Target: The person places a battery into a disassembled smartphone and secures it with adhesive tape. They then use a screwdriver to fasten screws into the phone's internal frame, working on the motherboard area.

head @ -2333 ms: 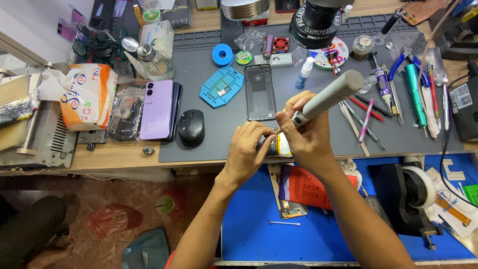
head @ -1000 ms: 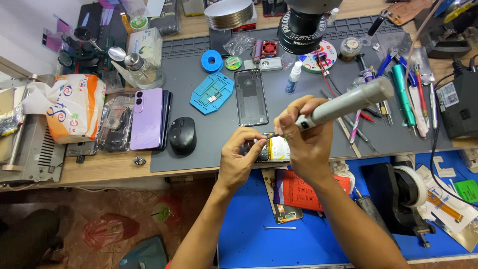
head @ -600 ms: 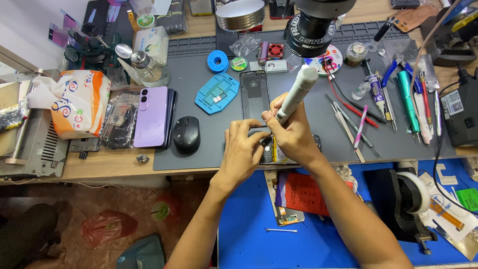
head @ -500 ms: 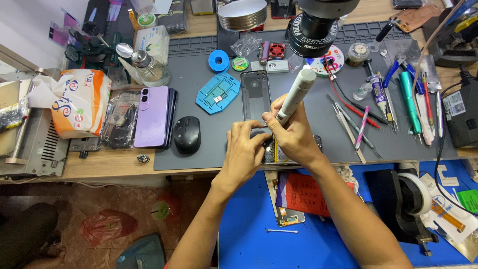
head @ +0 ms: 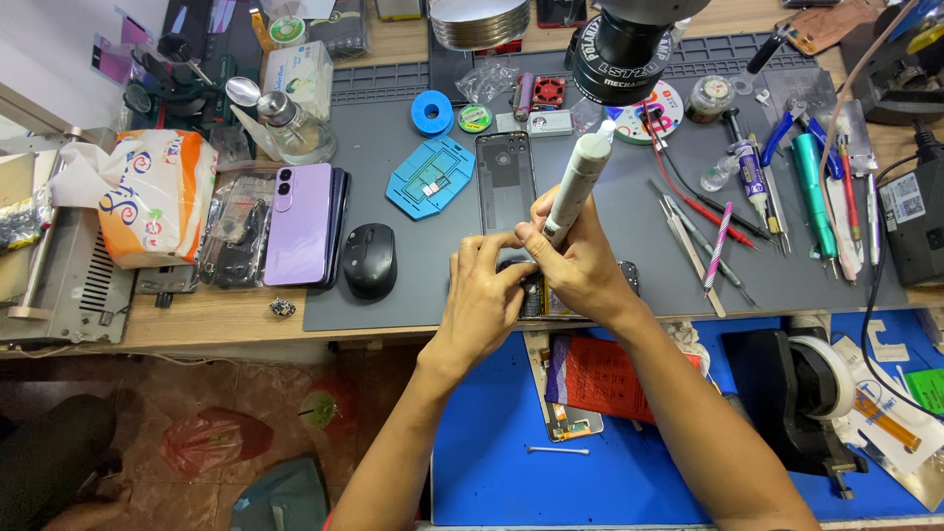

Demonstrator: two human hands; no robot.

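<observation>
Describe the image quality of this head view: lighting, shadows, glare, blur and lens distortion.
Head view: bright, even overhead light; soft shadows under the left hand and right hand; mild glare on the purple phone and metal discs; the pale cylindrical tool is sharp, without motion blur; wide-angle bending curves the grey mat edge.

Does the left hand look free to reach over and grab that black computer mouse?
Probably yes. The left hand is busy steadying the small part under the white tool, but the grey mat between it and the mouse lies bare, so nothing blocks the way.
</observation>
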